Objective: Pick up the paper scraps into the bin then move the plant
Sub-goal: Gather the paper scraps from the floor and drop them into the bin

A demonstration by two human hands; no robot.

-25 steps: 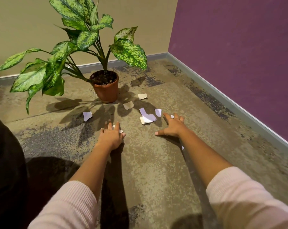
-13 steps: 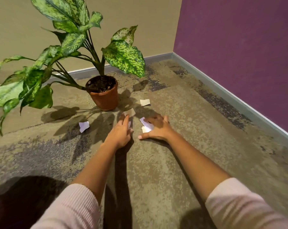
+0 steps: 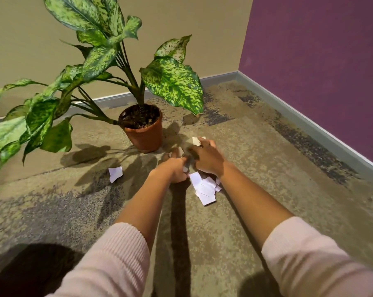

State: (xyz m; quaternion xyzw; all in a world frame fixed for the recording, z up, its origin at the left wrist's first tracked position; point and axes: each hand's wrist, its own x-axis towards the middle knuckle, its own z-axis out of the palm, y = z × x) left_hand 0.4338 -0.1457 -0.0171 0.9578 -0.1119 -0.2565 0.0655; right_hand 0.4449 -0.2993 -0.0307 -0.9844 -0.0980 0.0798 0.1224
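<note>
The plant (image 3: pixel 121 67) stands in a terracotta pot (image 3: pixel 146 136) on the carpet near the corner. My left hand (image 3: pixel 173 168) lies just in front of the pot, its fingers reaching a tan scrap (image 3: pixel 180 150); a bit of white paper shows pinched at its thumb side. Beside it, my right hand (image 3: pixel 208 158) stretches forward, with its fingertips on another tan scrap (image 3: pixel 197 139). A pile of white scraps (image 3: pixel 205 187) lies under my right wrist. One white scrap (image 3: pixel 115 173) lies apart to the left. No bin is in view.
The beige wall (image 3: pixel 181 28) and the purple wall (image 3: pixel 320 71) meet in a corner behind the pot, with a grey skirting board (image 3: pixel 310 125) along the floor. Long leaves (image 3: pixel 31 125) hang low over the carpet on the left.
Both hands have moved forward toward the pot, and the right hand has left the white pile for the far tan scrap. My view has come closer; the dark object at the left is gone from view.
</note>
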